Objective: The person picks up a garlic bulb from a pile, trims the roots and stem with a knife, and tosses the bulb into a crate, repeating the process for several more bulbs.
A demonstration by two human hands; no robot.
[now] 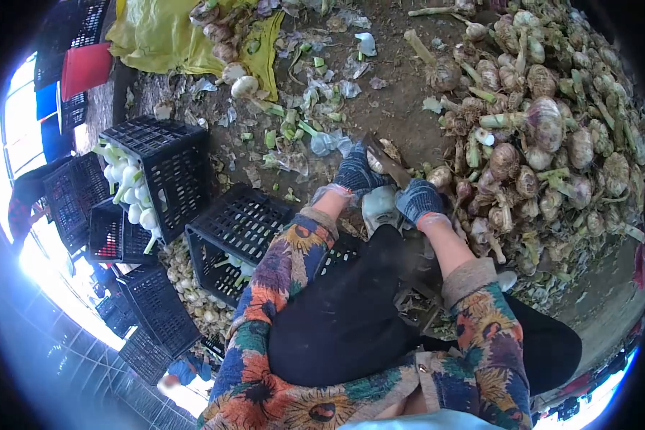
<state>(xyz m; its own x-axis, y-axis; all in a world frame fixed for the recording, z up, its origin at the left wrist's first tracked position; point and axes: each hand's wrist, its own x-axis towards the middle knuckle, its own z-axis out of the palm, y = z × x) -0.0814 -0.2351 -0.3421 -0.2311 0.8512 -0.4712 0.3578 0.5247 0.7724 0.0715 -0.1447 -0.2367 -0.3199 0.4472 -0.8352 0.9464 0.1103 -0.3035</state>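
Observation:
In the head view, my left hand, in a blue-grey knitted glove, is closed around a pale garlic bulb. My right hand, gloved alike, is wrapped round the lower end of a knife. The dark blade slants up and left, right against the bulb. Below and between my hands is a pale, worn object that I cannot make out. Just right of my right hand, a loose bulb lies on the soil.
A large garlic heap spreads on the right. Black crates stand at the left, one with white bulbs. A yellow sack lies at the upper left. Peelings and cut stems litter the ground ahead.

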